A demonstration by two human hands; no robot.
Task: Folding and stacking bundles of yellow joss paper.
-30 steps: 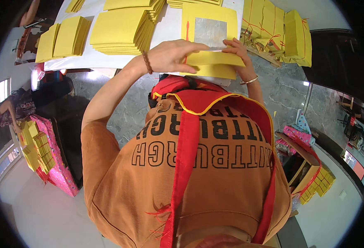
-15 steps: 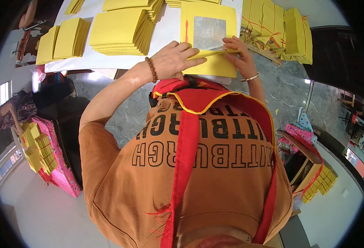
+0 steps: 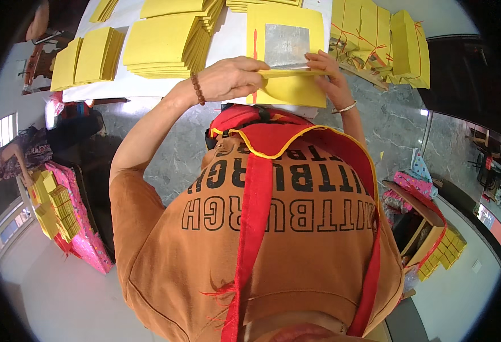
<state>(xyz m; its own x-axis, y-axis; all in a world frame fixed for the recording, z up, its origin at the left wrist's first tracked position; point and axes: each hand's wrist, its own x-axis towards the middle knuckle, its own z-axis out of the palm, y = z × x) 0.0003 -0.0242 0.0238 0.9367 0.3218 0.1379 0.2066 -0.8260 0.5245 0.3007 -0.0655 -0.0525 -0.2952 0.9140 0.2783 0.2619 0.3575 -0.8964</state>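
Observation:
A yellow paper sheet [image 3: 290, 91] lies at the table's near edge, its near part bent up into a raised fold. Beyond the fold shows a silver square [image 3: 287, 44] with a red streak to its left. My left hand [image 3: 236, 78], wearing a beaded bracelet, pinches the left end of the fold with its fingers drawn together. At the right end, my right hand [image 3: 331, 78] grips the fold with bent fingers on top; its thumb is partly hidden. More yellow paper seems to lie under this sheet.
Fanned stacks of folded yellow paper [image 3: 162, 45] stand on the white table [image 3: 148, 85] to the left. Red-tied yellow bundles [image 3: 407, 51] are beyond its right side. Another person's arm [image 3: 19, 159] reaches toward yellow bundles [image 3: 62, 208] on a pink-covered surface at far left.
My left hand has shifted left, its spread fingers drawing together at the fold's left end. My right hand stays nearly in place at the right end.

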